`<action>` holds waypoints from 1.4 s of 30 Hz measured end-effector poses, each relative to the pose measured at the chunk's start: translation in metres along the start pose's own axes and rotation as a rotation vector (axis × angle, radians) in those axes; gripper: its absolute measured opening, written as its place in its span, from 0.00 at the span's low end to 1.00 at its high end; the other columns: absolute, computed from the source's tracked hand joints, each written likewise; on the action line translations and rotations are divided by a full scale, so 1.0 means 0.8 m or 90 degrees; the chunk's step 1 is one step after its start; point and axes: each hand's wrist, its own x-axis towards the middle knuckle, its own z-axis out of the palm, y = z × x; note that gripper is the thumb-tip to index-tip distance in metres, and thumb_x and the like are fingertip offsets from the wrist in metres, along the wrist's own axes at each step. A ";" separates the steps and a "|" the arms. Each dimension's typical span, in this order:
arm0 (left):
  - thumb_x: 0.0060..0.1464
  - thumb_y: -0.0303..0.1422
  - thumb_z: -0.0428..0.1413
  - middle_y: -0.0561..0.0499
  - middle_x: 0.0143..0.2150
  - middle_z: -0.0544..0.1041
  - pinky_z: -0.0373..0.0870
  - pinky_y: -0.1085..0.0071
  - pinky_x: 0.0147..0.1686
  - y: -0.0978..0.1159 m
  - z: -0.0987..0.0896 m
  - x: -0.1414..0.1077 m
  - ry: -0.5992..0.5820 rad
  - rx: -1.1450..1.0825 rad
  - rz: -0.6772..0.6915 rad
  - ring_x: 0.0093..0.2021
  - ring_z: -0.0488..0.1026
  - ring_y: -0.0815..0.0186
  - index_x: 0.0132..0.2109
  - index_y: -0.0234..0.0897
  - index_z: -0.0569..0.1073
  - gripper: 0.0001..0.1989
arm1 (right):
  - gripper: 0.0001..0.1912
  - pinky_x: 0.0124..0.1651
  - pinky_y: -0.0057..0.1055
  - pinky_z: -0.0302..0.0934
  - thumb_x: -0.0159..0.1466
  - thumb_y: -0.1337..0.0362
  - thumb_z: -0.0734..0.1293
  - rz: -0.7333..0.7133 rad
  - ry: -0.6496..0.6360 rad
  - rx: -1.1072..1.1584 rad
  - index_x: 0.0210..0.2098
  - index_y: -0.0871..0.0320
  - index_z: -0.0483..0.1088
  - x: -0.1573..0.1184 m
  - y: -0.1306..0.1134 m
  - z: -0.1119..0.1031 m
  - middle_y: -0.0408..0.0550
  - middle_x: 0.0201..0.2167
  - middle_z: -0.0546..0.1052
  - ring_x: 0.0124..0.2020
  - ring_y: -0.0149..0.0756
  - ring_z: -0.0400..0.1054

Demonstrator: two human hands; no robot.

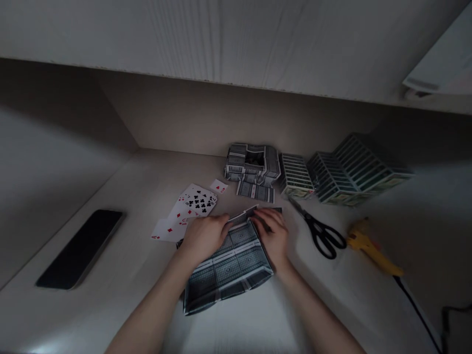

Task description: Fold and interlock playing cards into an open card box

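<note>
In the middle of the head view, a shallow box made of playing cards (236, 263) shows patterned card backs and raised sides. My left hand (206, 236) is closed on its far left side, thumb pointing inward. On the far right corner, my right hand (272, 233) grips the box with curled fingers near a raised card edge. The fingertips of both hands are partly hidden. Beyond the left hand lie loose playing cards (201, 200), face up. A house-like structure of playing cards (252, 162) stands behind the hands, with a square opening on top.
Black-handled scissors (324, 236) and a yellow glue gun (376, 250) with a cord lie at right. Striped stepped card structures (354, 172) and a smaller striped block (296, 174) stand behind them. A dark phone (81, 250) lies left. A shelf edge (236, 83) overhangs the back.
</note>
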 end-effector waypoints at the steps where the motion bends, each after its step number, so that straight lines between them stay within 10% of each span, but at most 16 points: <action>1: 0.58 0.43 0.37 0.49 0.32 0.76 0.61 0.69 0.28 0.000 0.001 0.000 0.003 0.001 0.004 0.32 0.73 0.60 0.37 0.41 0.68 0.18 | 0.10 0.50 0.38 0.57 0.56 0.63 0.64 0.009 -0.016 0.019 0.38 0.52 0.73 -0.001 -0.001 0.000 0.47 0.39 0.75 0.43 0.38 0.66; 19: 0.58 0.43 0.37 0.46 0.31 0.76 0.62 0.68 0.28 -0.002 0.006 0.004 -0.004 -0.019 0.048 0.30 0.73 0.59 0.38 0.39 0.70 0.20 | 0.06 0.38 0.32 0.63 0.50 0.64 0.66 0.255 -0.098 0.204 0.27 0.54 0.75 0.006 0.011 0.016 0.42 0.28 0.78 0.31 0.35 0.71; 42: 0.57 0.43 0.38 0.48 0.31 0.76 0.61 0.70 0.28 0.002 0.001 0.002 -0.001 -0.026 0.057 0.30 0.72 0.61 0.38 0.41 0.71 0.19 | 0.05 0.28 0.25 0.51 0.52 0.64 0.64 0.225 -0.185 0.317 0.22 0.56 0.62 0.010 0.014 0.017 0.37 0.20 0.65 0.24 0.28 0.57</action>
